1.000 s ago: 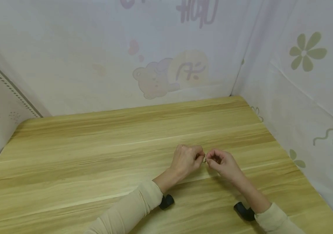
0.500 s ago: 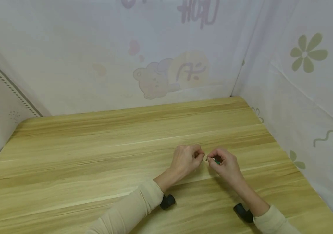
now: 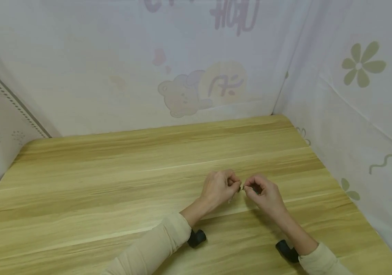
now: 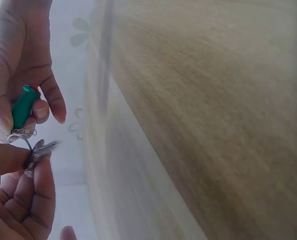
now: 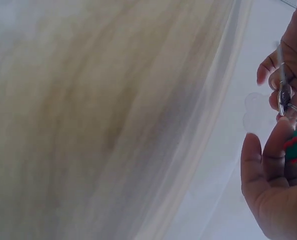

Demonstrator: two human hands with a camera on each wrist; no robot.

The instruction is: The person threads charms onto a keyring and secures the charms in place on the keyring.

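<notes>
My left hand (image 3: 218,187) and right hand (image 3: 264,193) meet fingertip to fingertip over the right half of the table. In the left wrist view, the right hand pinches a green keychain charm (image 4: 23,107) with a red end, close to a metal key ring (image 4: 19,134). Thumb and fingers of the left hand hold silver keys (image 4: 42,149), partly blurred, at the ring's other side. The right wrist view has one key (image 5: 284,95) with its blade pointing up, beside the left fingers. How the keys sit on the ring is partly hidden by fingertips.
The wood-grain table (image 3: 113,172) has a patterned white curtain (image 3: 113,76) behind it and at both sides. Black curved pieces (image 3: 197,238) show beside each forearm, near the beige cuffs.
Both hands stay almost in place. The right hand has shifted slightly right, leaving a small gap. A thin key now shows hanging below the left fingers.
</notes>
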